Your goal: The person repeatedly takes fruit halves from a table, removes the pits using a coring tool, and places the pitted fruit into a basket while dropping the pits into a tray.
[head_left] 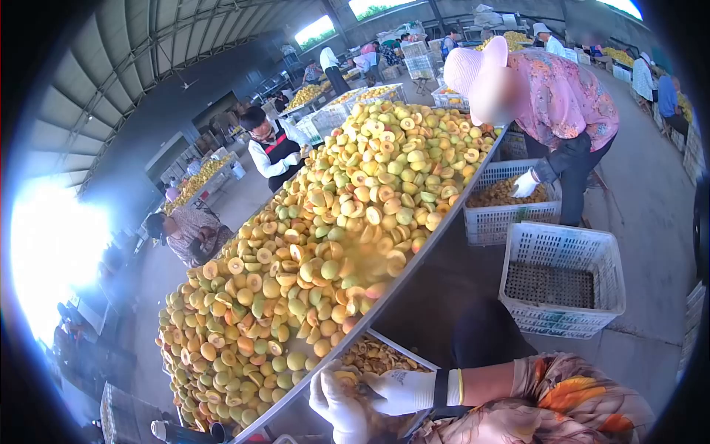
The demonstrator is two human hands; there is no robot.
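Both my hands wear white gloves and meet at the near edge of a long table (pixel 414 263) heaped with halved yellow-green fruit (pixel 325 214). My left hand (pixel 337 405) is curled around a small yellowish fruit piece (pixel 345 377). From the right, my right hand (pixel 403 389) reaches to the same piece with its fingers closed; what lies between those fingers is too small to tell. Below the gloves, a white crate (pixel 421 362) holds brownish-yellow pieces (pixel 381 355), partly hidden by my hands.
An empty white crate (pixel 566 318) stands on the floor at right. Beyond it, a person in a pink hat (pixel 477 78) bends over a crate (pixel 492 229) of pieces, gloved hand inside. Two people (pixel 274 144) (pixel 188 233) are across the table. A dark bottle (pixel 185 433) is at bottom left.
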